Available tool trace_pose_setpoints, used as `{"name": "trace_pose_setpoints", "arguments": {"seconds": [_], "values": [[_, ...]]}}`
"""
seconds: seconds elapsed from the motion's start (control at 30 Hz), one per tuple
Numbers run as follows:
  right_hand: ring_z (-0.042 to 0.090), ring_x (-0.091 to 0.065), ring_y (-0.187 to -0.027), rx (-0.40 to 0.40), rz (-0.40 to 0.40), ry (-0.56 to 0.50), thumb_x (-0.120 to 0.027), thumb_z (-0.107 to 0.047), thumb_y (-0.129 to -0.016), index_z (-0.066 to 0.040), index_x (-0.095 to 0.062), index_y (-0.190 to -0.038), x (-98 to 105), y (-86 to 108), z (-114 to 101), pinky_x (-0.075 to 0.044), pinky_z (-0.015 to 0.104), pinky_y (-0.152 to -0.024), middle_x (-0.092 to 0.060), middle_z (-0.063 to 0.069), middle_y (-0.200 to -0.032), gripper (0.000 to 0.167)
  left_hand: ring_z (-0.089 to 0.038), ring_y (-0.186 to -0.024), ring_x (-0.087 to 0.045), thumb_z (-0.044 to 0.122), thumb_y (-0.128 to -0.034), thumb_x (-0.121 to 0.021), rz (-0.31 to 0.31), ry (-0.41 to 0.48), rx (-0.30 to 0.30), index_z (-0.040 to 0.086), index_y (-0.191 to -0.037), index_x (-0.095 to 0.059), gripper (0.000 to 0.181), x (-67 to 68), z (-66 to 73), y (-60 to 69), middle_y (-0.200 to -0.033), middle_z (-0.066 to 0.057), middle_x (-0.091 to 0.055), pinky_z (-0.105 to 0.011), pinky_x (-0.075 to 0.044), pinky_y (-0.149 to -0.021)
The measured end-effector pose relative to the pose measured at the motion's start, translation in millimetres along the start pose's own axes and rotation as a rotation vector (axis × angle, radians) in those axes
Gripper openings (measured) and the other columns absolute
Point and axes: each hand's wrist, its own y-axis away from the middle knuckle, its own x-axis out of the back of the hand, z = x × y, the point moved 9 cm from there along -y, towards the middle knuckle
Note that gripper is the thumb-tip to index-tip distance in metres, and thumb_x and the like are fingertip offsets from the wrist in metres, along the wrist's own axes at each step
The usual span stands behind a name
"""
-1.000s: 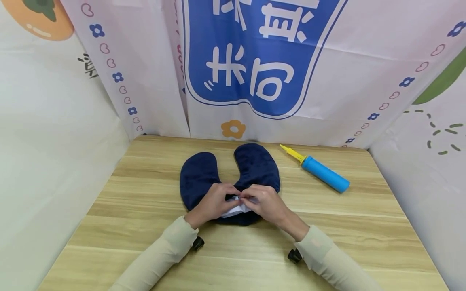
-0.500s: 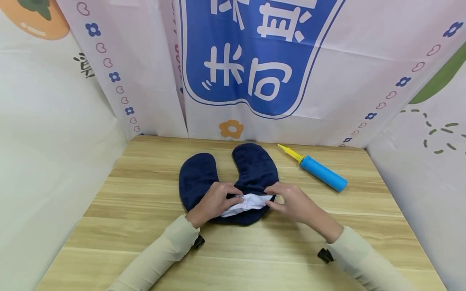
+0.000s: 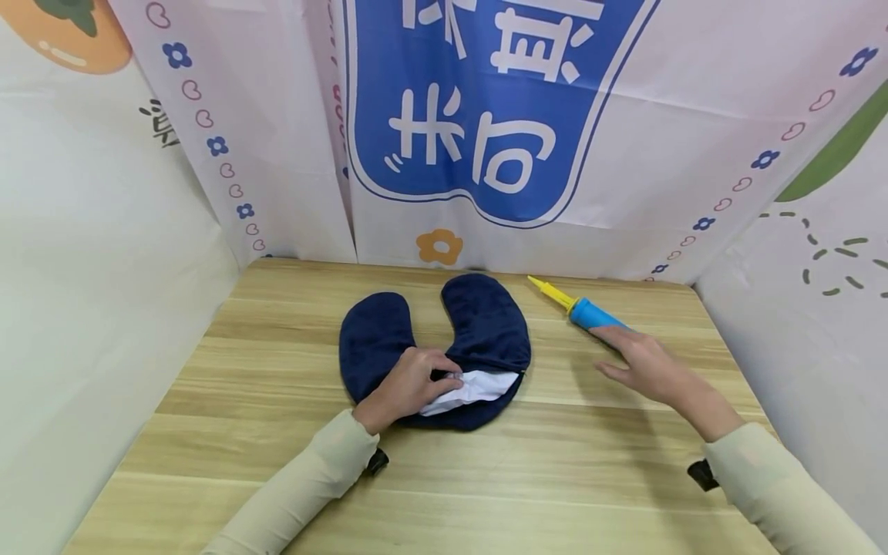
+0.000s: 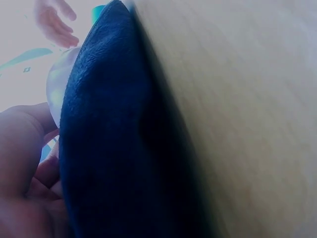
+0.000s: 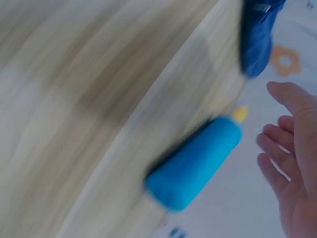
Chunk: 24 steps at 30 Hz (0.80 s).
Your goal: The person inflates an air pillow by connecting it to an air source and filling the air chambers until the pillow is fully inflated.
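Observation:
A dark navy U-shaped neck pillow (image 3: 486,327) lies flat on the table, its lower edge unzipped. White inner lining (image 3: 482,388) shows through the slit. My left hand (image 3: 405,385) pinches a small part of this white inner piece at the opening; what exactly sits between the fingertips is mostly hidden. The left wrist view has the navy cover (image 4: 109,129) in front of those fingers. To the right, my right hand (image 3: 648,370) hovers with fingers extended over a blue hand pump (image 5: 195,163) with a yellow nozzle. Between that hand and the pump the right wrist view shows a gap.
The wooden table (image 3: 416,501) ends at a white printed cloth backdrop (image 3: 645,169) along its far edge. White cloth walls stand at the left and right sides.
My right hand has let go at the pillow's opening and moved right to the pump, baring more of the white inner piece. My left hand has stayed in place.

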Motion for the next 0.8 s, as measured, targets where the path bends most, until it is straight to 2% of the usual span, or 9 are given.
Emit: {"name": "trace_pose_setpoints", "arguments": {"seconds": [0.17, 0.3, 0.53, 0.67, 0.8], "values": [[0.05, -0.068, -0.117, 0.078, 0.057, 0.077, -0.09, -0.012, -0.083, 0.005, -0.057, -0.145, -1.4, 9.1, 33.6, -0.059, 0.061, -0.092, -0.064, 0.031, -0.138, 0.072, -0.011, -0.085, -0.073, 0.019, -0.0927, -0.083, -0.005, -0.002, 0.012, 0.012, -0.104, -0.085, 0.014, 2.2, -0.1, -2.8, -0.097, -0.002, -0.08, -0.024, -0.059, -0.075], [0.047, -0.065, -0.124, 0.113, 0.098, 0.14, -0.093, -0.014, -0.08, 0.004, -0.055, -0.148, -10.5, 17.9, 55.5, -0.057, 0.061, -0.097, -0.06, 0.026, -0.147, 0.08, -0.012, -0.086, -0.073, 0.019, -0.0919, -0.084, -0.01, 0.003, 0.029, 0.012, -0.104, -0.085, 0.014, 2.0, -0.5, -2.6, -0.098, -0.002, -0.081, -0.027, -0.06, -0.076], [0.044, -0.06, -0.134, 0.046, 0.091, 0.139, -0.089, -0.022, -0.086, -0.006, -0.042, -0.161, -34.1, 29.0, 81.6, -0.051, 0.06, -0.105, -0.05, 0.018, -0.161, 0.09, -0.012, -0.087, -0.073, 0.019, -0.091, -0.085, -0.033, -0.006, 0.058, 0.012, -0.104, -0.085, 0.014, -2.0, -1.4, 2.0, -0.099, -0.002, -0.081, -0.025, -0.059, -0.078], [0.047, -0.058, -0.136, 0.017, 0.059, 0.12, -0.084, -0.025, -0.092, -0.009, -0.036, -0.164, -44.7, 26.0, 88.3, -0.051, 0.062, -0.106, -0.044, 0.018, -0.165, 0.089, -0.012, -0.087, -0.073, 0.019, -0.091, -0.085, -0.034, -0.011, 0.069, 0.013, -0.103, -0.085, 0.014, -1.1, -1.4, 2.3, -0.099, -0.001, -0.081, -0.024, -0.059, -0.078], [0.049, -0.057, -0.136, -0.025, 0.042, 0.091, -0.08, -0.025, -0.096, -0.011, -0.034, -0.166, -47.0, 18.3, 93.9, -0.05, 0.065, -0.107, -0.044, 0.02, -0.165, 0.085, -0.011, -0.087, -0.073, 0.019, -0.0914, -0.084, -0.034, -0.008, 0.073, 0.013, -0.104, -0.085, 0.014, 1.7, -1.1, 0.2, -0.1, -0.001, -0.081, -0.024, -0.059, -0.077]]}}
